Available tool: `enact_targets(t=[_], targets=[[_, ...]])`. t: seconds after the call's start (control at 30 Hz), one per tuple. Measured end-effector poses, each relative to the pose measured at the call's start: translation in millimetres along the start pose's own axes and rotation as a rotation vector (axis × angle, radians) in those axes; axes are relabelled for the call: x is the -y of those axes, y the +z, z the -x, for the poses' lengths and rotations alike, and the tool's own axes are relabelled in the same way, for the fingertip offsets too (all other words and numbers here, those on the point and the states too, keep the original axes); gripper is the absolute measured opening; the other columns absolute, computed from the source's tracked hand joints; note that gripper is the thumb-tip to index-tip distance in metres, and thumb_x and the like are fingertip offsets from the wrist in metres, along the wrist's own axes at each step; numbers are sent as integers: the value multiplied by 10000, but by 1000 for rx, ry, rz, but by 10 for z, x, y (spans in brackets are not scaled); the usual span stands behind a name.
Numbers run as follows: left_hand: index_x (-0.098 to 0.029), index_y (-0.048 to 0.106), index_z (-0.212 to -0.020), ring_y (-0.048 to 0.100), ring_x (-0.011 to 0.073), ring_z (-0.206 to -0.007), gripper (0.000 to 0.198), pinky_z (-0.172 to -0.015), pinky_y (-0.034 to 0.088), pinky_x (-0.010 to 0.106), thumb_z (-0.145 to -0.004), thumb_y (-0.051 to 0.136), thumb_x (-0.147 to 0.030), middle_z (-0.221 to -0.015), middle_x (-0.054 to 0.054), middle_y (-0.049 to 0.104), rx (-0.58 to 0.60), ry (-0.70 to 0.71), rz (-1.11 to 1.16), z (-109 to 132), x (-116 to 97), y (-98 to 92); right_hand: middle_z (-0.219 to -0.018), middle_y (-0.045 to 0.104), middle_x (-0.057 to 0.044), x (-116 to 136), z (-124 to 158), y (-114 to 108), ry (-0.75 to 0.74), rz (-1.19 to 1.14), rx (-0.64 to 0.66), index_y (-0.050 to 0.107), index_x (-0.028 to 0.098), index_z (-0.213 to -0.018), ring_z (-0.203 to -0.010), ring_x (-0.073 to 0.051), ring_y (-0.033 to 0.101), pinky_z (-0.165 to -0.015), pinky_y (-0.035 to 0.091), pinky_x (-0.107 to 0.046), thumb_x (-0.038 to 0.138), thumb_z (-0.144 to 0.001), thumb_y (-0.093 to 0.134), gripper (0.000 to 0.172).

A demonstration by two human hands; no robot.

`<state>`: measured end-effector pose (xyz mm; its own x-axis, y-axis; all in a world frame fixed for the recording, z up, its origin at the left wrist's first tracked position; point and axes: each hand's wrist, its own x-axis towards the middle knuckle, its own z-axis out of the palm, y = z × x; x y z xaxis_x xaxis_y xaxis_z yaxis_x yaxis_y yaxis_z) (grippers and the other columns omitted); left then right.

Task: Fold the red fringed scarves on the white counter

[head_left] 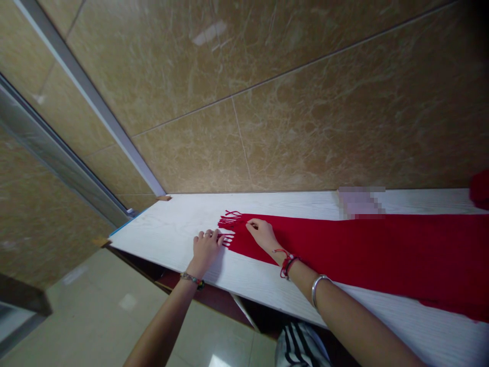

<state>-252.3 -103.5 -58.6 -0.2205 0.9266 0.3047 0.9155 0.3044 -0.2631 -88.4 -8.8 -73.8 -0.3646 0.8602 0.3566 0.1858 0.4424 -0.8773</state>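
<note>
A long red scarf lies flat along a white table, its fringed end toward the left. At the fringe, the strands are split into two groups. My left hand rests on the table at that end, with thumb and fingers closed on the near strands. Over the scarf just right of the fringe is my right hand, its thumb and fingertips drawn together in a pinch. Whatever is between those fingertips, if anything, is too small to make out.
A blurred pinkish item lies behind the scarf by the marble-patterned wall. At the far right sits a red bundle. Open shelf space shows below the table's front edge, and striped fabric is at the bottom.
</note>
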Motion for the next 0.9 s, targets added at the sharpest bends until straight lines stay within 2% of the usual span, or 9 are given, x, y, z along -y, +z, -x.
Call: enact_targets(t=[0.1, 0.23, 0.27, 0.33, 0.47, 0.53, 0.67, 0.77, 0.9], targets=[[-168, 562, -1024, 518, 259, -911, 322, -737, 399, 401, -883, 306, -302, -958, 122, 590, -9, -14, 19, 17, -57, -71, -683, 646, -3, 20, -3, -21, 8, -5, -12, 622, 184, -702, -656, -139, 572, -599, 408, -222, 240, -735, 456, 178], [-215, 531, -1083, 450, 190, -1070, 279, -869, 356, 329, -861, 363, -215, -1166, 55, 522, -1, 436, 148, 9, -177, -127, -740, 659, -24, 7, -23, -36, 27, 2, -23, 629, 170, -745, -699, -147, 580, -635, 414, -228, 242, -751, 444, 198], [-228, 519, -1102, 446, 185, -1080, 283, -876, 352, 325, -862, 369, -230, -1187, 44, 512, 15, 475, 164, 4, -191, -117, -754, 660, -32, 1, -28, -37, 30, 6, -23, 631, 164, -758, -712, -151, 581, -645, 416, -232, 240, -756, 439, 206], [-232, 503, -1126, 477, 196, -1045, 297, -848, 370, 345, -870, 359, -274, -1170, 56, 527, 37, 351, 140, 4, -176, -74, -774, 662, -47, -1, -28, -35, 21, 13, -7, 635, 152, -782, -723, -156, 583, -652, 419, -239, 232, -765, 434, 218], [-172, 576, -1007, 514, 290, -965, 325, -795, 370, 470, -863, 346, -353, -1045, 134, 577, -8, -128, -52, 63, 6, -10, -791, 667, -32, 69, 30, -26, -57, 10, 88, 653, 162, -786, -732, -142, 586, -667, 423, -222, 200, -751, 479, 182], [-139, 596, -950, 485, 334, -1005, 322, -797, 354, 516, -855, 351, -325, -1069, 174, 557, -69, -224, -119, 92, 118, -35, -830, 670, -19, 117, 85, -15, -161, 30, 212, 665, 181, -795, -773, -131, 585, -710, 416, -211, 179, -738, 507, 168], [-157, 560, -1050, 487, 302, -1028, 297, -784, 410, 461, -822, 382, -225, -1160, 164, 515, -62, -224, -15, 35, 216, -151, -910, 661, -24, 158, 198, 30, -422, 184, 521, 666, 193, -880, -860, -136, 569, -802, 388, -235, 149, -751, 497, 217], [-175, 561, -1056, 537, 211, -970, 300, -791, 448, 339, -810, 389, -184, -1119, 104, 554, -14, -114, 146, -100, 163, -183, -947, 651, -39, 151, 241, 58, -492, 267, 558, 655, 181, -928, -904, -146, 553, -839, 369, -252, 142, -760, 485, 242], [-175, 576, -1011, 529, 166, -982, 298, -859, 425, 305, -803, 369, -121, -1072, 72, 581, -104, 110, 327, -282, 33, -112, -953, 645, -47, 149, 236, 44, -455, 325, 539, 653, 177, -933, -905, -145, 549, -840, 370, -244, 164, -786, 460, 243]])
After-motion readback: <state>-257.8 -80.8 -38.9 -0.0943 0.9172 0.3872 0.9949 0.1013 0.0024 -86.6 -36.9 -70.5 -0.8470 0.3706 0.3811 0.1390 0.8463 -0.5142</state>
